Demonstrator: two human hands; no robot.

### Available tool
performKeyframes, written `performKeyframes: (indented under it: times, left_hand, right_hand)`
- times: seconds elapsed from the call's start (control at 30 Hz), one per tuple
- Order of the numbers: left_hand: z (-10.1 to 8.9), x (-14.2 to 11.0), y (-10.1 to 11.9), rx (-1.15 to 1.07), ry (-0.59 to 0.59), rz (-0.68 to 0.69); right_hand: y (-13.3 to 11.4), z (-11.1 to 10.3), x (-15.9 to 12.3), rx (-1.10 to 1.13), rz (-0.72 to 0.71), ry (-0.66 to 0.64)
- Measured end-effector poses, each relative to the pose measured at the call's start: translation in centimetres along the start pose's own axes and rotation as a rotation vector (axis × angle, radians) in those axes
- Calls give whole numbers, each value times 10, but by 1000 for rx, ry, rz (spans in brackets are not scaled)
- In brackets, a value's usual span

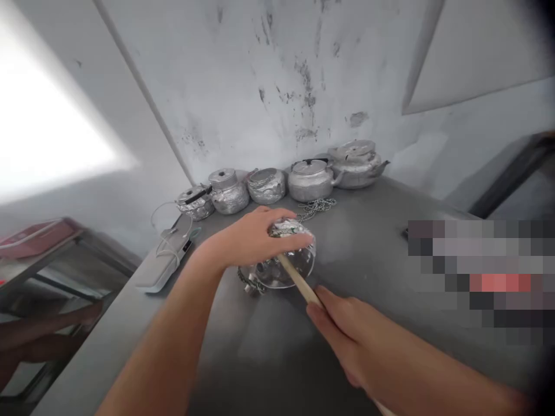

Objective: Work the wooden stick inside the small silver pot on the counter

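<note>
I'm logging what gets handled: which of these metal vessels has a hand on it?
The shiny vessel nearest the camera, with the left hand on it; the other vessels stand in a row by the wall.

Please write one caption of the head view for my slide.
Left hand on a shiny rounded object, right hand gripping a wooden stick, metal pots lined up behind.
</note>
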State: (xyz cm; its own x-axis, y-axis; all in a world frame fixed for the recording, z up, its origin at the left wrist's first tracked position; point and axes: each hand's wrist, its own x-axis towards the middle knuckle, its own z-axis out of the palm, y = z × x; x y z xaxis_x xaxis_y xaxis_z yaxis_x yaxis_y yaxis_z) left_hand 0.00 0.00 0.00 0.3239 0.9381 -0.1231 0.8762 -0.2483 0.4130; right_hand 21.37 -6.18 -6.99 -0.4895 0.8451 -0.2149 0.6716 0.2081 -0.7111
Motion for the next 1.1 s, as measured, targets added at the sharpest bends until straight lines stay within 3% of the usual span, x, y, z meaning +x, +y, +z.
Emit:
performKeyframes:
  times: [0.17,0.3,0.47,0.67,1.1]
  left_hand:
    - [9,9,12,-90,99,26]
    - [10,10,10,-128,111,47]
    - [9,14,4,-129,90,7]
    - [8,17,6,-153,75,6]
    - [5,14,7,-159,48,19]
  right_hand:
    - [-5,0,8,34,87,-64]
    - [-8,-3,4,65,134,-90]
    - [-1,1,1,-81,-33,71]
    - [18,11,1,-32,-122,39]
    - [0,13,0,94,184,46]
